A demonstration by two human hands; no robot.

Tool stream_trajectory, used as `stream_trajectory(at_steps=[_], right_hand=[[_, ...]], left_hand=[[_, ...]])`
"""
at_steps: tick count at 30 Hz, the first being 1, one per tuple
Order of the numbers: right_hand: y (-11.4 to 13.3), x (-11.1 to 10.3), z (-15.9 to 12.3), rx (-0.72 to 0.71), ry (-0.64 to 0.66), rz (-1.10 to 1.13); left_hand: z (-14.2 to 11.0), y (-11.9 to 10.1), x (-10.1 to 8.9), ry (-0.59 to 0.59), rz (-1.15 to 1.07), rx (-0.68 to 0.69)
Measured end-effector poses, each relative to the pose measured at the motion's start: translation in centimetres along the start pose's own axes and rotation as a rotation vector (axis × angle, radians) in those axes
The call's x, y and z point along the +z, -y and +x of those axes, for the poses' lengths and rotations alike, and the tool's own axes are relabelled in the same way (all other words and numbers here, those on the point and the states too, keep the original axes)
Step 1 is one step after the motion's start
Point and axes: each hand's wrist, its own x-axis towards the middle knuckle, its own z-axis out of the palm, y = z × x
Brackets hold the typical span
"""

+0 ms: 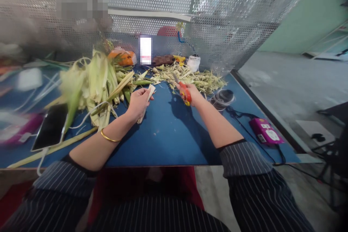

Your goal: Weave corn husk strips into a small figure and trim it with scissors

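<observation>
"On the blue table, with twelve at the far side, what is held at ten o'clock from the middle?"

"A pale husk strip is pinched there by the left hand — the fingers are closed round it, and its lower end is seen below the palm."

"And at two o'clock?"

"The red-handled scissors are gripped in the right hand. The blades are pointed roughly toward eleven, apart from the strip; whether they are parted cannot be told."

"Are the hands set together?"

"They are set apart, with tabletop between them. A gold bangle is worn on the left arm."

"What is laid beyond them?"

"At ten, past the left hand, a bundle of husks is piled, green and pale leaves mixed. At one, a heap of thin shreds is spread. An orange packet is placed at eleven, beside the bundle."

"And toward the sides?"

"At nine a dark-screened phone is laid — a white cable is seen at its near end. At three a purple power strip is placed near the table's edge."
</observation>
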Motion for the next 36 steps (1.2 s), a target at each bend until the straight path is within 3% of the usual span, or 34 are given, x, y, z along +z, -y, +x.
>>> stream_trajectory(at_steps=[1, 4, 6, 10, 13, 17, 20, 22, 24, 26, 28, 30, 32, 36], right_hand=[[0.1, -0.4, -0.1, 0.001, -0.009, 0.059], [-0.1, -1.8, -1.9, 0.055, 0.12, 0.22], [-0.8, -2.7, -4.0, 0.095, 0.036, 0.024], [-3.2, -3.6, -8.6, -0.065, -0.192, -0.7], [-4.6, -4.0, -11.2, -0.024, -0.27, -1.009], [-5.2, -4.6, -12.6, -0.085, -0.267, -1.272], [-4.2, -4.4, -12.6, -0.087, -0.271, -1.349], [-2.9, -3.6, -12.2, -0.099, -0.32, -1.268], [-1.3, -1.9, -11.2, -0.204, -0.323, -0.945], [0.1, 0.7, -9.8, -0.226, -0.174, -0.457], [1.0, 3.7, -8.3, -0.166, -0.037, -0.128], [1.1, 6.5, -7.0, -0.168, 0.028, 0.023], [0.6, 8.3, -6.2, -0.166, -0.002, 0.162], [-0.7, 8.4, -5.9, -0.124, -0.04, 0.387]], left_hand=[[0.1, 0.0, -0.1, 0.002, 0.007, -0.003], [0.2, 0.0, -0.2, 0.014, 0.039, -0.011], [0.0, 0.0, -0.2, 0.009, 0.04, -0.031], [-0.6, -0.3, 0.2, 0.017, -0.065, -0.131], [-1.3, -0.4, 0.7, 0.048, -0.158, -0.203], [-2.0, -0.3, 1.0, 0.031, -0.218, -0.241], [-2.4, -0.3, 1.1, 0.035, -0.216, -0.247], [-2.6, -0.3, 1.2, 0.045, -0.235, -0.255], [-2.7, -0.4, 1.2, 0.059, -0.28, -0.257], [-2.7, -0.3, 1.2, 0.069, -0.337, -0.254], [-2.6, -0.2, 1.2, 0.08, -0.38, -0.259], [-2.5, 0.0, 1.1, 0.1, -0.404, -0.278], [-2.3, 0.3, 1.0, 0.108, -0.403, -0.3], [-2.0, 0.9, 1.1, 0.094, -0.366, -0.325]])
